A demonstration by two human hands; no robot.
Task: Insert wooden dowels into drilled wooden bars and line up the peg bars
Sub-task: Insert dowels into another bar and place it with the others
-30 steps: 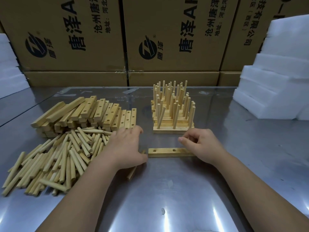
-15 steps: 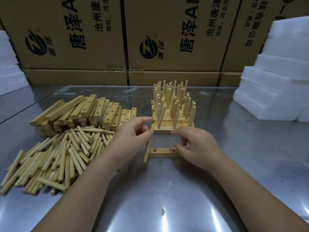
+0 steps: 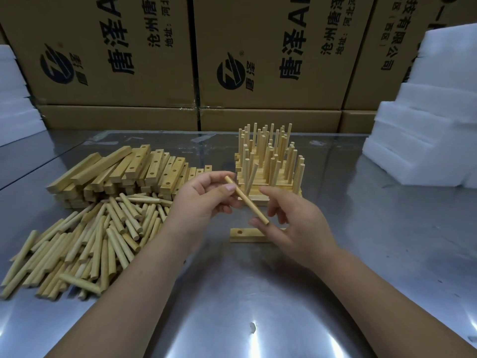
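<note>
My left hand (image 3: 204, 202) pinches a wooden dowel (image 3: 247, 201) near its upper end, holding it tilted above the table. The dowel's lower tip touches the fingers of my right hand (image 3: 296, 226), which is spread with nothing gripped. Under my right hand lies a drilled wooden bar (image 3: 245, 235) flat on the steel table, one hole visible at its left end, its right part hidden. Behind it stand several finished peg bars (image 3: 268, 174) packed side by side, dowels upright.
A heap of loose dowels (image 3: 90, 236) lies at the left, with a stack of drilled bars (image 3: 124, 171) behind it. White foam blocks (image 3: 423, 140) sit at the right, cardboard boxes (image 3: 258, 60) line the back. Bare steel table (image 3: 232, 306) lies near me.
My left hand has lifted a dowel off the table and tilted it toward my right hand. My right hand rose from the bar and opened its fingers.
</note>
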